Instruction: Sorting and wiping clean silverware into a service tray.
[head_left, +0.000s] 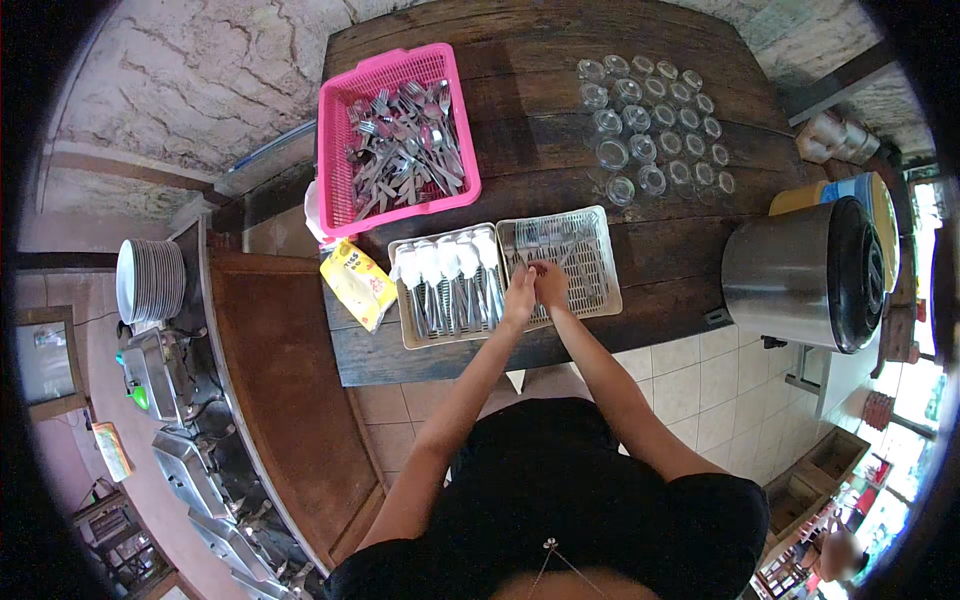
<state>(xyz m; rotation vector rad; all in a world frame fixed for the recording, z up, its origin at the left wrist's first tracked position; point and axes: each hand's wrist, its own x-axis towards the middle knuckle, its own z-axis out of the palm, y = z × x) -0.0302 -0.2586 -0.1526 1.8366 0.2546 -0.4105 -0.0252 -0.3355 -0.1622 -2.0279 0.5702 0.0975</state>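
Observation:
My left hand (520,298) and my right hand (552,287) meet over the left side of a cream slotted basket (612,262). The fingers of both are drawn together at the tips; whatever is between them is too small to make out. Just beyond my fingertips, several forks (550,234) lie in that basket with their tines pointing away from me. Touching it on the left is a second cream basket (408,325), holding rows of cutlery sets (455,290) with white wrapping around their far ends.
A pink basket (473,185) of loose forks and other cutlery stands at the back left. Beside the cream baskets lies a yellow tissue pack (357,285). Glass cups (635,120) stand in rows at the back right. A steel dispenser (780,275) is right; stacked plates (150,280) are far left.

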